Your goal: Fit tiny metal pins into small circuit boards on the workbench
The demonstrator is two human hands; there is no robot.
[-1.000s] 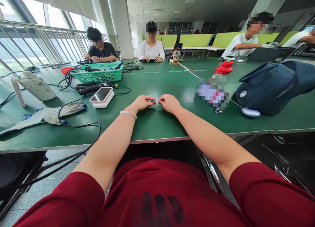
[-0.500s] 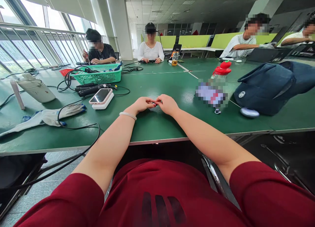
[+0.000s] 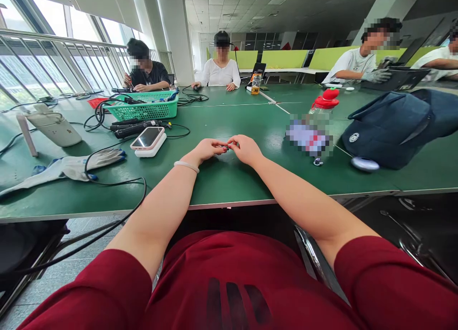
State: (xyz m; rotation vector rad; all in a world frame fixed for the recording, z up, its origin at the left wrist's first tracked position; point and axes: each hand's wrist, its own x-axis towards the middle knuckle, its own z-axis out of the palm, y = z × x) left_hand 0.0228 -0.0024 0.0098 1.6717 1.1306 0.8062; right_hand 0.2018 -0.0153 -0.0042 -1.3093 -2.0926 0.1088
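Over the green table, my left hand and my right hand meet at their fingertips. Both are closed in a pinch around a small dark thing, mostly hidden by the fingers and too small to name. My left wrist wears a pale band. Nearest to my left hand lies a phone in a pink case, on top of a white box. Off to the right of my right hand is a blurred-out pale purple item.
Left: a work glove, a black cable, a whitish pouch, and a green basket of tools. Right: a red-lidded bottle, a navy bag, a white oval object. Several people sit around the table.
My fingertips have shifted slightly, with the right hand a little higher and more of the small dark thing showing. Across the table, one person's hands have moved apart; another's gloved hand moved at a laptop.
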